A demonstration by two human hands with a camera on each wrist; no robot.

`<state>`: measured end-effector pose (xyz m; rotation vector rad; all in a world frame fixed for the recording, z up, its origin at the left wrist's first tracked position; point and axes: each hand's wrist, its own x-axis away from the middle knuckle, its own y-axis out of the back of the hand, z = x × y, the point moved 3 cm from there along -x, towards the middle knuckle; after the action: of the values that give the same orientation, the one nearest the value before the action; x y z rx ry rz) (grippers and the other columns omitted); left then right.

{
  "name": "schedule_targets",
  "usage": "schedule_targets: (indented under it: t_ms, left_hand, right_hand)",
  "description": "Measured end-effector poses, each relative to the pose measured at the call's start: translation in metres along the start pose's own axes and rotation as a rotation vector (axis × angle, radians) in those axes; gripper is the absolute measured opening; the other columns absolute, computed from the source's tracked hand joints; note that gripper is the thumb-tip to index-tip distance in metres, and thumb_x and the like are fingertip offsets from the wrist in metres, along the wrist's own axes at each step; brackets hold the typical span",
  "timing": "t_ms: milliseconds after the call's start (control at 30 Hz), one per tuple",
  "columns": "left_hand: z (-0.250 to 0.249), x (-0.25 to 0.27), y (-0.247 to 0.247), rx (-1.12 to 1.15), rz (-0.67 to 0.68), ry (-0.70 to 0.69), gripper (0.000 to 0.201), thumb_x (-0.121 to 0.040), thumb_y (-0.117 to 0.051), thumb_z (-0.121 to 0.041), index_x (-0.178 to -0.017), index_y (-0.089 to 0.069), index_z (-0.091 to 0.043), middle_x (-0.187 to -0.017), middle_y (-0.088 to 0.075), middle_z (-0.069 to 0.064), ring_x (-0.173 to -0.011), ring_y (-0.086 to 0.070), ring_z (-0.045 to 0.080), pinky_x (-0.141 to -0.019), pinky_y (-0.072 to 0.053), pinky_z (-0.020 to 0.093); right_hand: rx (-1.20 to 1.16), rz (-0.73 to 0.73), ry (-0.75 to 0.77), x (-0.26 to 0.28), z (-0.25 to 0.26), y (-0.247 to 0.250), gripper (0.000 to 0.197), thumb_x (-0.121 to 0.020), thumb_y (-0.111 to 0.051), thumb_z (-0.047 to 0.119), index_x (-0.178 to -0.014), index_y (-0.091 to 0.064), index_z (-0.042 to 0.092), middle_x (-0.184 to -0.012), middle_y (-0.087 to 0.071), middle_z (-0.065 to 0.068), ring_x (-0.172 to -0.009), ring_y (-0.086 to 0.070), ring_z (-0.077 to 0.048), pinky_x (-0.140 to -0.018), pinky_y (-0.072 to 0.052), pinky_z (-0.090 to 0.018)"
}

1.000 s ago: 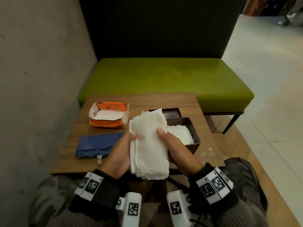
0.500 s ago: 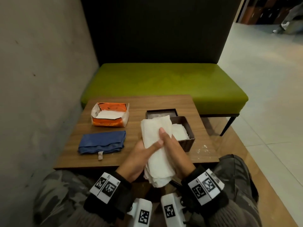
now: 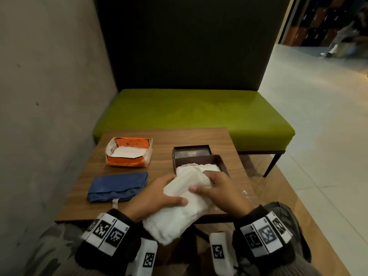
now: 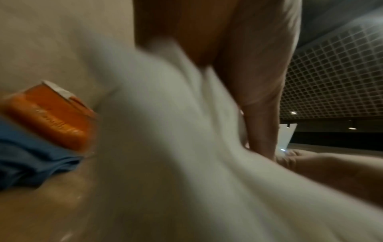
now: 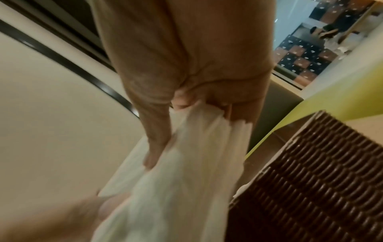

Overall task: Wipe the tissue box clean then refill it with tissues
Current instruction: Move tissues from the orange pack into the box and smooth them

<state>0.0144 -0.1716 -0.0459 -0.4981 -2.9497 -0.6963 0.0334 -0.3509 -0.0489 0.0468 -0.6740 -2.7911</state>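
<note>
Both hands hold one thick stack of white tissues [image 3: 179, 206] over the near edge of the wooden tabletop [image 3: 163, 156]. The left hand [image 3: 153, 198] grips the stack from the left side, with the thumb laid across the top and the fingers curled beneath. The right hand [image 3: 221, 193] closes its grip on the far end of the stack, the fingers [image 5: 157, 147] pinching the layers (the right wrist view shows them bunched between thumb and fingers). The far end of the stack reaches over the near rim of the dark brown tissue box [image 3: 223, 166], which stands open on the right part of the tabletop and already holds white tissues. Its lid [image 3: 191, 151] lies just behind it, touching. An opened orange tissue pack [image 3: 129, 156] sits at the far left. A folded blue cloth [image 3: 117, 186] lies in front of the pack, near the left hand. A green bench [image 3: 189, 114] stands behind the tabletop.
</note>
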Motion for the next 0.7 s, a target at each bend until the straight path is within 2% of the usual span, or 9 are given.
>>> schedule_targets:
  t_ms: [100,200,267,400,433,533,567,633,700]
  left_hand:
    - [0.024,0.009,0.002,0.383,-0.095,0.117,0.053,-0.064,-0.081,-0.038,-0.111,-0.062,-0.021,-0.106,-0.071,0.001,-0.097,-0.067,0.014,-0.074,-0.055,0.025]
    - [0.029,0.015,-0.019,0.85,-0.149,0.172,0.043,-0.081,-0.066,-0.022,-0.123,-0.055,-0.017,-0.118,-0.067,0.006,-0.109,-0.064,0.023,-0.09,-0.053,0.04]
    - [0.027,0.011,-0.032,0.966,-0.193,0.172,0.041,-0.087,-0.059,-0.015,-0.127,-0.052,-0.017,-0.12,-0.066,0.007,-0.11,-0.063,0.026,-0.094,-0.05,0.046]
    - [0.025,0.001,-0.032,0.983,-0.316,0.205,0.035,-0.091,-0.054,-0.015,-0.126,-0.052,-0.018,-0.114,-0.068,0.009,-0.102,-0.066,0.027,-0.083,-0.055,0.047]
    - [0.025,-0.001,-0.032,0.978,-0.324,0.223,0.033,-0.092,-0.052,-0.014,-0.125,-0.052,-0.017,-0.113,-0.069,0.009,-0.101,-0.067,0.027,-0.081,-0.056,0.046]
    - [0.021,-0.006,-0.038,0.944,-0.287,0.295,0.028,-0.094,-0.044,-0.012,-0.121,-0.051,-0.012,-0.109,-0.067,0.012,-0.096,-0.065,0.027,-0.074,-0.058,0.04]
    - [0.02,-0.007,-0.039,0.927,-0.287,0.31,0.026,-0.094,-0.042,-0.011,-0.118,-0.051,-0.012,-0.107,-0.067,0.012,-0.095,-0.065,0.026,-0.074,-0.057,0.04]
    - [0.017,-0.013,-0.034,0.858,-0.309,0.308,0.029,-0.092,-0.041,-0.008,-0.119,-0.051,-0.013,-0.111,-0.065,0.012,-0.1,-0.063,0.027,-0.083,-0.054,0.043]
    - [0.015,-0.022,-0.024,0.695,-0.349,0.262,0.033,-0.091,-0.043,-0.003,-0.121,-0.051,-0.013,-0.118,-0.063,0.012,-0.106,-0.061,0.027,-0.091,-0.051,0.042]
  right_hand:
    - [-0.236,-0.093,-0.102,0.002,-0.014,0.011,0.017,-0.086,-0.068,0.021,-0.099,-0.068,0.011,-0.097,-0.073,-0.01,-0.089,-0.07,-0.025,-0.081,-0.056,-0.049]
    - [-0.395,-0.096,-0.183,0.007,-0.018,0.008,0.023,-0.093,-0.059,0.022,-0.112,-0.063,0.011,-0.109,-0.071,-0.011,-0.097,-0.069,-0.025,-0.087,-0.055,-0.046]
    - [-0.397,-0.082,-0.192,0.009,-0.017,0.0,0.022,-0.093,-0.057,0.028,-0.113,-0.063,0.02,-0.111,-0.07,-0.003,-0.101,-0.067,-0.019,-0.09,-0.055,-0.042]
    - [-0.418,-0.106,-0.227,0.01,-0.016,0.003,0.017,-0.093,-0.056,0.034,-0.106,-0.061,0.025,-0.111,-0.068,-0.001,-0.103,-0.065,-0.019,-0.094,-0.052,-0.045]
    - [-0.419,-0.097,-0.254,0.01,-0.016,0.003,0.021,-0.093,-0.056,0.035,-0.11,-0.06,0.024,-0.112,-0.067,0.0,-0.104,-0.064,-0.018,-0.096,-0.051,-0.045]
    - [-0.358,-0.048,-0.337,0.01,-0.017,-0.002,0.049,-0.084,-0.056,0.046,-0.127,-0.051,0.023,-0.126,-0.059,0.001,-0.112,-0.057,-0.02,-0.101,-0.046,-0.047]
    - [-0.341,-0.061,-0.348,0.008,-0.018,-0.001,0.041,-0.085,-0.053,0.043,-0.121,-0.052,0.024,-0.125,-0.058,-0.002,-0.111,-0.056,-0.022,-0.1,-0.046,-0.049]
    - [-0.341,-0.105,-0.355,0.003,-0.017,0.007,0.011,-0.092,-0.047,0.023,-0.1,-0.054,0.026,-0.112,-0.061,-0.005,-0.104,-0.058,-0.024,-0.096,-0.048,-0.049]
    - [-0.295,-0.148,-0.336,-0.004,-0.018,0.018,0.018,-0.092,-0.047,0.01,-0.103,-0.057,0.02,-0.109,-0.063,-0.007,-0.101,-0.06,-0.025,-0.091,-0.052,-0.045]
